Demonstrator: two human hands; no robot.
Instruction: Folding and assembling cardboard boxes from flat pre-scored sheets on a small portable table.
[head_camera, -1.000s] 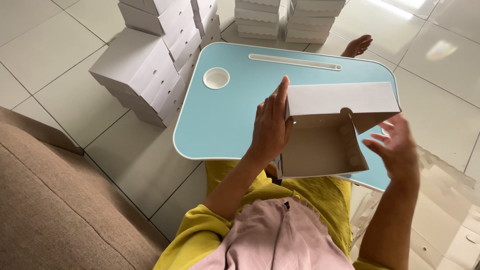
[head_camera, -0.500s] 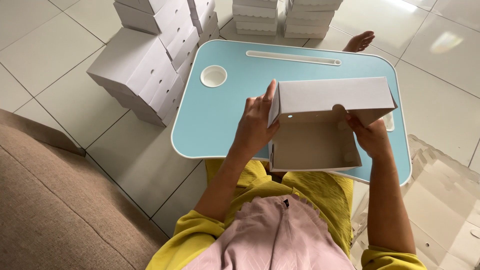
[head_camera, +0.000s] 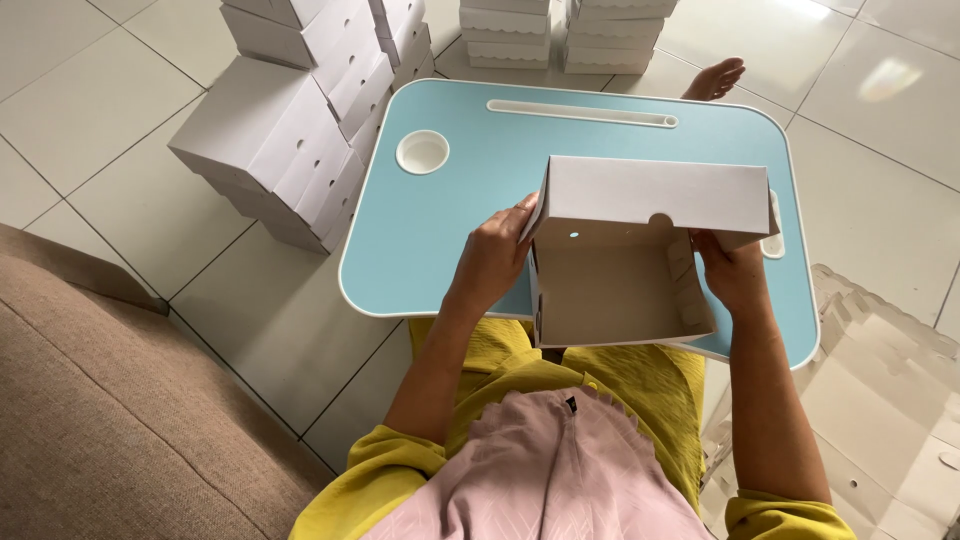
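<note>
I hold a white cardboard box over the near edge of a light blue lap table. Its lid stands up at the far side and the inside is bare. My left hand grips the box's left wall, fingers up along the lid's corner. My right hand holds the right wall, with the thumb against the folded side flap. The box's bottom tilts toward me above my lap.
Stacks of closed white boxes stand on the tiled floor left of the table, with more stacks behind it. A bare foot shows at the far edge. A brown cushion lies at lower left. Flat box blanks lie at right.
My right hand came in from the open air and took hold of the box's right wall. The box has turned more square to me and the lid stands more upright.
</note>
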